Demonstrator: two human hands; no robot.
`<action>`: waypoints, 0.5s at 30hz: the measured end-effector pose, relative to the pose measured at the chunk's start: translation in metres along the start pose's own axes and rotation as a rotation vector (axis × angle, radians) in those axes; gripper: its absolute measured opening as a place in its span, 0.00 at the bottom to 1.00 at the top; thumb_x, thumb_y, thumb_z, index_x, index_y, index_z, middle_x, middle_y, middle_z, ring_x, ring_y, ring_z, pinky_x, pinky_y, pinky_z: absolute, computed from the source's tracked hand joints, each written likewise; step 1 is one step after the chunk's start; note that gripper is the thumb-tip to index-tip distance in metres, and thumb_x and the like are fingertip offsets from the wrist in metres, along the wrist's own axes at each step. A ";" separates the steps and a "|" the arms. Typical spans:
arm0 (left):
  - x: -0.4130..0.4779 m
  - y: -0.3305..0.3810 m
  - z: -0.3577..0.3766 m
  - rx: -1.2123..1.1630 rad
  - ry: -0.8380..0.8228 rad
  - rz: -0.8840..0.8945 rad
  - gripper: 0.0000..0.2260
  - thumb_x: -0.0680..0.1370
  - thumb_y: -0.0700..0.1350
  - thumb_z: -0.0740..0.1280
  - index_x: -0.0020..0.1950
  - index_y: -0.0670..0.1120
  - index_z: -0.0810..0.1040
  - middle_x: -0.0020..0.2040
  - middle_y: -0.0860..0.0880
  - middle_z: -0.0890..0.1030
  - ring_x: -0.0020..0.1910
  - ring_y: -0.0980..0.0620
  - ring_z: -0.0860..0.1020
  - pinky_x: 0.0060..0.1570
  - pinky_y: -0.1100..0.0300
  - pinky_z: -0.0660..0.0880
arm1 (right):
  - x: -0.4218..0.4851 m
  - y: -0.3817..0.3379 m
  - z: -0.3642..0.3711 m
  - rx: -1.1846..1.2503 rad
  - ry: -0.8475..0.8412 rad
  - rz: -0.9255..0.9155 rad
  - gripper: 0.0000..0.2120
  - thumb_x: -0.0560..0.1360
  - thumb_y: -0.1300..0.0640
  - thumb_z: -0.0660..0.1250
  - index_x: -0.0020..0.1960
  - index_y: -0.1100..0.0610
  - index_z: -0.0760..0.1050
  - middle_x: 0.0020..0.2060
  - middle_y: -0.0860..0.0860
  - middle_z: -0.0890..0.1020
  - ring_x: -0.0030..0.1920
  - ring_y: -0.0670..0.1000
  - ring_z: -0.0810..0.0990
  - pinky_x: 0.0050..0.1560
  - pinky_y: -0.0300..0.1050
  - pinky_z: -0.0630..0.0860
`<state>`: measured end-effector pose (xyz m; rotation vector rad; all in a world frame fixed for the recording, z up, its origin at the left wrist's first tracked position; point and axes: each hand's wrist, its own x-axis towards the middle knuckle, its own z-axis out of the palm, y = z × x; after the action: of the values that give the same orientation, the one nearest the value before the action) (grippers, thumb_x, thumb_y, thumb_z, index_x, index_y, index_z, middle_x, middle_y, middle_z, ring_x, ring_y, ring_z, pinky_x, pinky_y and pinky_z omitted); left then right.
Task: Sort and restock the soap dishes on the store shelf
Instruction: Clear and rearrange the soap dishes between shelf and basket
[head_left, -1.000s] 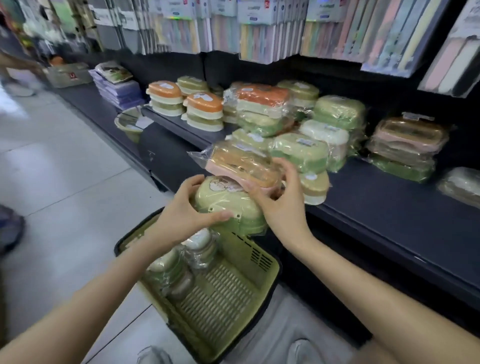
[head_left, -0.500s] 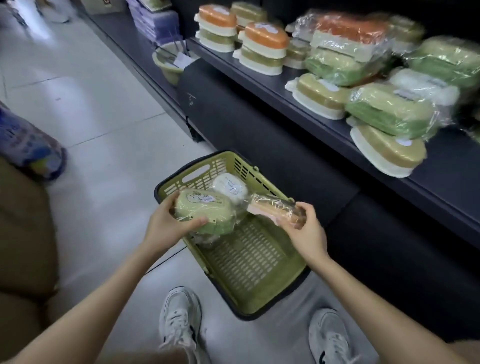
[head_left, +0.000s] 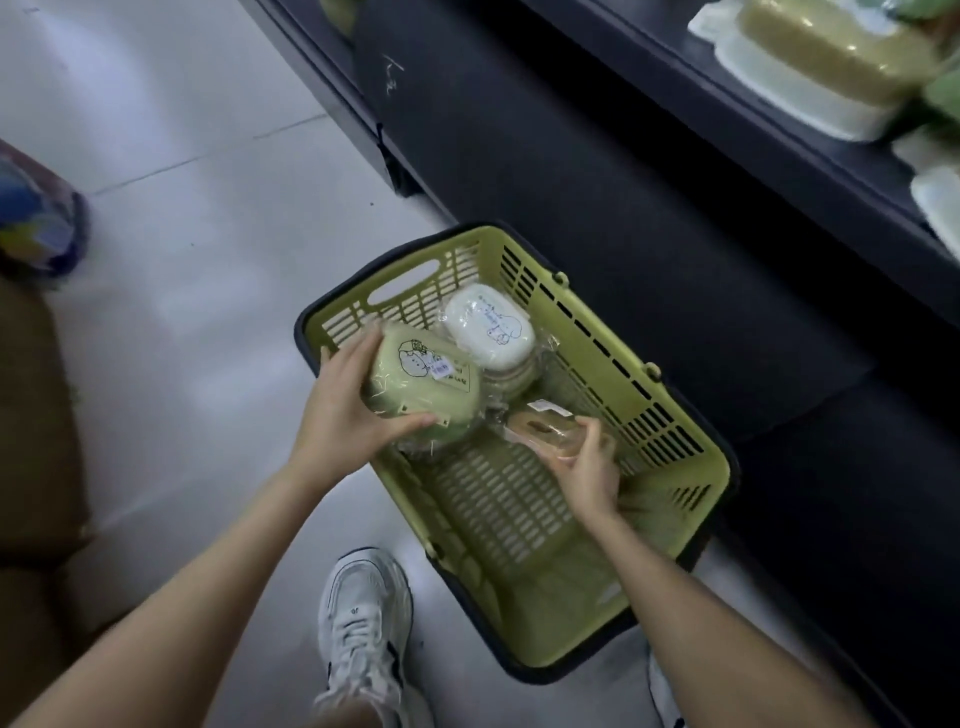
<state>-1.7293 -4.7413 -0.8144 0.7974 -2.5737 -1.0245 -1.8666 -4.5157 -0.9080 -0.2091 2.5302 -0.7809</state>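
While both hands work over the basket (head_left: 675, 467), the left hand (head_left: 343, 421) grips the green soap dish (head_left: 421, 384) — fingers (head_left: 358, 348) curled round its far-left edge, thumb pressed along the near edge. The right hand (head_left: 587, 467) holds a brown wrapped soap dish (head_left: 545, 428), fingers (head_left: 592, 434) bent round its right end; the exact pinch is partly hidden by the wrap.

Green dish: rounded lid, cartoon drawing and a small sticker on top, clear plastic wrap, held over the basket's left side, slightly tilted. Brown dish: flatter, glossy wrap, white label at the far end, low inside the basket just right of the green one — whether it touches the basket bottom, cannot tell.

Just beyond both sets of fingers, a white soap dish (head_left: 488, 325) with a blue drawing on its lid sits on top of another wrapped dish in the basket's far corner, right against the green one's wrap. The basket is yellow-green, slotted, dark-rimmed, and stands on the pale tiled floor (head_left: 182, 260).

Beyond the right fingers rises the dark shelf (head_left: 779, 130); at top right an olive-lidded dish (head_left: 810, 67) on a white base lies on it, with more dishes cut off by the frame edge. Nearer than the left wrist is a white sneaker (head_left: 363, 618). Far left of the left fingers are a blue-patterned bag (head_left: 36, 223) and something brown, blurred.
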 end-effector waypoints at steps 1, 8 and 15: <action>0.001 -0.004 0.003 0.009 0.002 -0.005 0.51 0.59 0.66 0.73 0.75 0.43 0.63 0.73 0.46 0.68 0.72 0.48 0.65 0.74 0.46 0.56 | 0.004 0.003 0.005 -0.004 -0.007 0.010 0.31 0.73 0.49 0.72 0.70 0.55 0.63 0.65 0.61 0.69 0.56 0.59 0.78 0.38 0.42 0.74; 0.006 -0.018 0.017 0.077 0.013 0.039 0.50 0.60 0.69 0.71 0.74 0.42 0.64 0.72 0.45 0.69 0.70 0.51 0.63 0.70 0.35 0.59 | 0.022 0.016 0.031 -0.160 -0.038 0.115 0.34 0.75 0.51 0.71 0.74 0.53 0.57 0.66 0.62 0.69 0.56 0.62 0.78 0.41 0.46 0.70; 0.006 -0.025 0.020 0.117 0.003 0.107 0.52 0.62 0.76 0.63 0.74 0.42 0.63 0.72 0.45 0.69 0.70 0.58 0.61 0.75 0.44 0.50 | 0.040 0.021 0.043 -0.181 -0.110 0.166 0.35 0.76 0.54 0.70 0.76 0.50 0.53 0.68 0.63 0.67 0.60 0.63 0.75 0.45 0.47 0.71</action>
<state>-1.7325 -4.7485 -0.8463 0.6800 -2.6617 -0.8473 -1.8805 -4.5303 -0.9670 -0.0967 2.4751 -0.4645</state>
